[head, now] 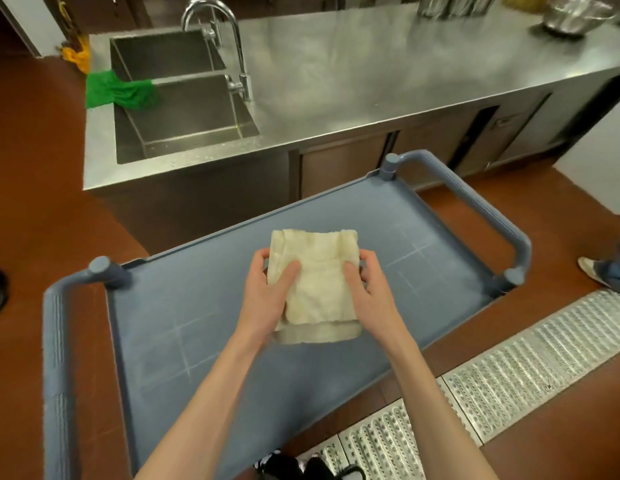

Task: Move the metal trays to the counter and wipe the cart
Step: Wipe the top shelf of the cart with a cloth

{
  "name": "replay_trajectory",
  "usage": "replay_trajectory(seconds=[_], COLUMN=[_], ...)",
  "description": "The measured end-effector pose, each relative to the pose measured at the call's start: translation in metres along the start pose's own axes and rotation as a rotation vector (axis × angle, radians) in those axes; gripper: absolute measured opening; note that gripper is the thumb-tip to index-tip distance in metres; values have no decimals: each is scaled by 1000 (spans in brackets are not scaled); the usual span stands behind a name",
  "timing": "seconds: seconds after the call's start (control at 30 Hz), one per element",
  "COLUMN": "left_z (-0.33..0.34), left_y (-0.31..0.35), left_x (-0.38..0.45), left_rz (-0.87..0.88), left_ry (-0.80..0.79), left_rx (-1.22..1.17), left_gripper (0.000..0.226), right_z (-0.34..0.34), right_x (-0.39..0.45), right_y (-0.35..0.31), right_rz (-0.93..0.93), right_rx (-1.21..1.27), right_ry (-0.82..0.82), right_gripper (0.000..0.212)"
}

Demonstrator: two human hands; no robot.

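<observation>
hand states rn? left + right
Left hand: grips the left edge of the folded cream cloth.
Right hand: grips the cloth's right edge.

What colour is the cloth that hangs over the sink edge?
Bright green; the cloth shows clearly in the head view, on the sink's left rim.

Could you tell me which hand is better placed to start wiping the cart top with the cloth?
Probably the right hand: both hands grip the folded cloth, but more bare cart top lies on its side. The left hand is nearly as well placed.
</observation>
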State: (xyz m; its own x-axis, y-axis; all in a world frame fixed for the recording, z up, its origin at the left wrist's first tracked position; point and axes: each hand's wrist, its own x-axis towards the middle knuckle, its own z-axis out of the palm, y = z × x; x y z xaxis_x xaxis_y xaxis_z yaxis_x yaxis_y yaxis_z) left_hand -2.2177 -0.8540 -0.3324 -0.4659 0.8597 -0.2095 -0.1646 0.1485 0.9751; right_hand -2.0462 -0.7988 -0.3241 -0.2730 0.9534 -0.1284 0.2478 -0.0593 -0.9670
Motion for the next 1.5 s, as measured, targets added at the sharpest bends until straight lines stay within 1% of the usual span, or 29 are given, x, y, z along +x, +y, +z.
replay_trajectory(seconds=[0.17, 0.27, 0.43, 0.63, 0.7, 0.77, 0.83, 0.93, 1.1, 1.17, 1.27, 1.33, 1.5], left_z=[62, 101, 159, 231, 251, 280, 307, 351, 407, 423, 445, 457, 474], left_y=[13, 19, 16, 7, 5, 3, -1, -8, -18, -19, -25, -32, -51], left_x=[-32, -57, -95, -122, -124, -128, -131, -143, -170, -184, -213, -235, -302], left_rz=[42, 74, 88, 52, 54, 56, 54, 50, 49, 32, -23, -55, -65], left_ry=[-114, -188, -289, -524, -592, -701, -797, -969, -1251, -1358, -1520, -1607, -1795], left_rx=[54, 77, 92, 107, 103, 114, 123, 132, 152, 156, 175, 188, 239], left_gripper=[32, 34, 32, 25, 23, 24, 25, 26, 24, 29, 26, 27, 26], right_z=[-67, -106, -160, -218, -231, -248, -265, -286, -306, -310, -314, -313, -303], right_x=[-35, -60, -104, -155, -168, -183, -197, -220, -255, -270, -299, -320, -380], right_y=[1, 6, 17, 36, 38, 42, 42, 45, 58, 60, 60, 63, 68], right_rz=[-66, -69, -73, -53, -34, -14, -19, -2, 70, 93, 140, 171, 222], right_rx=[34, 99, 170, 222, 254, 269, 225, 156, 131, 135, 120, 144, 194], right_ry=[125, 222, 361, 595, 642, 731, 821, 994, 1300, 1392, 1534, 1625, 1816], right_gripper=[11, 14, 15, 18, 19, 18, 17, 17, 19, 18, 18, 18, 18])
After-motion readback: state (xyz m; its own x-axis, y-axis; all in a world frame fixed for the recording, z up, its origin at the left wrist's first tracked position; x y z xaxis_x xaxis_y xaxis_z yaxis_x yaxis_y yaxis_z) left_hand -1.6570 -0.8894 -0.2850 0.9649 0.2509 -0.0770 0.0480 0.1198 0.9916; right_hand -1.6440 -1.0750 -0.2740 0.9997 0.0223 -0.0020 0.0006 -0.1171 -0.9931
